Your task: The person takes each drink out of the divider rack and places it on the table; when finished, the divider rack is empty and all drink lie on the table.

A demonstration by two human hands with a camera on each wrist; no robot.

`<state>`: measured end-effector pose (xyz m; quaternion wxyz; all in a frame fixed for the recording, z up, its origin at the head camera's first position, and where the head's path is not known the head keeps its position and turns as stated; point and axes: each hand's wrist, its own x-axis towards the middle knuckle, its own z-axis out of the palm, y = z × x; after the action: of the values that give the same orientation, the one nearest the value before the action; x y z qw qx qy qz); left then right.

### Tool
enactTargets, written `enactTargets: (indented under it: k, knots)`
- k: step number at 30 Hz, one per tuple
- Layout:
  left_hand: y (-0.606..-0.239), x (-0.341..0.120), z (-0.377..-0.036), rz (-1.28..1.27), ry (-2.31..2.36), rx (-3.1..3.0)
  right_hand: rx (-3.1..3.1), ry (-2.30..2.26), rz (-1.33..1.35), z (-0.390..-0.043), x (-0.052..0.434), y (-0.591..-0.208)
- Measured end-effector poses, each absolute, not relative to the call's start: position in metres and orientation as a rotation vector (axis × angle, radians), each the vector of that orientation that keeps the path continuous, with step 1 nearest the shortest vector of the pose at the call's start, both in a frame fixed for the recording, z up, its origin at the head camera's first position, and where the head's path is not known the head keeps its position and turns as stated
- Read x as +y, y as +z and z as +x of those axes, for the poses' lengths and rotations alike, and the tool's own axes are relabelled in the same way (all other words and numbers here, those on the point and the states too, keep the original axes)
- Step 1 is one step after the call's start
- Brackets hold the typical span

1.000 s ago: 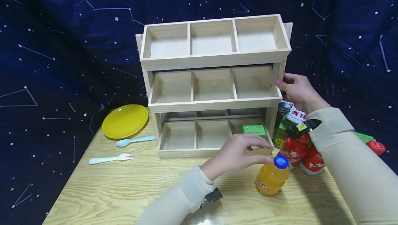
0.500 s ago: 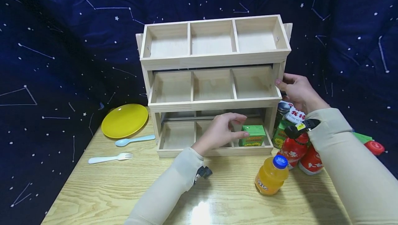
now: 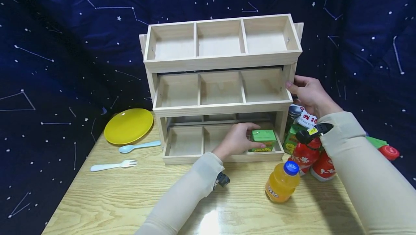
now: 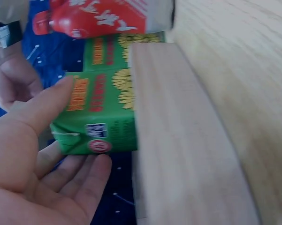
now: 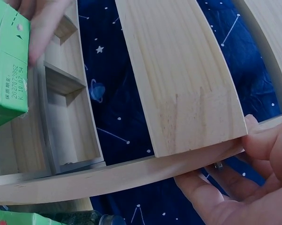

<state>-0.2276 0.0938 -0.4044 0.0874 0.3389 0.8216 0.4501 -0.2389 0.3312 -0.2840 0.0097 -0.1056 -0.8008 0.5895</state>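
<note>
My left hand (image 3: 235,139) grips a green drink carton (image 3: 264,139) in the right compartment of the lowest tray. In the left wrist view the thumb presses the face of the carton (image 4: 101,108), printed with yellow flowers, and the fingers curl around its far side. At the middle tier, my right hand (image 3: 310,94) holds the right side of the wooden three-tier shelf (image 3: 224,109). The right wrist view shows that hand's (image 5: 267,164) thumb against the end of the tray (image 5: 187,89) and fingers under the side post (image 5: 145,171).
An orange juice bottle (image 3: 282,184) stands in front of the shelf's right end. Red bottles (image 3: 303,155), another green carton (image 3: 292,139) and a dark-lidded jar (image 3: 294,114) crowd its right side. A yellow plate (image 3: 128,126), blue spoon (image 3: 139,146) and white fork (image 3: 113,165) lie left.
My left hand has left the juice bottle's cap area, moved back to the lowest tray and closed around the green carton. The right hand keeps its hold on the shelf.
</note>
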Motion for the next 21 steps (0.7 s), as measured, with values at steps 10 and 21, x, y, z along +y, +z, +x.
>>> enactTargets:
  k: [10,21]
  knots:
    - [-0.409,0.099,-0.226,0.995,1.354,2.514,-2.5,1.821,-0.341,-0.239,0.332,-0.283]
    - [-0.4,0.098,-0.218,1.004,1.613,2.418,-2.505,1.827,-0.309,-0.239,0.331,-0.285]
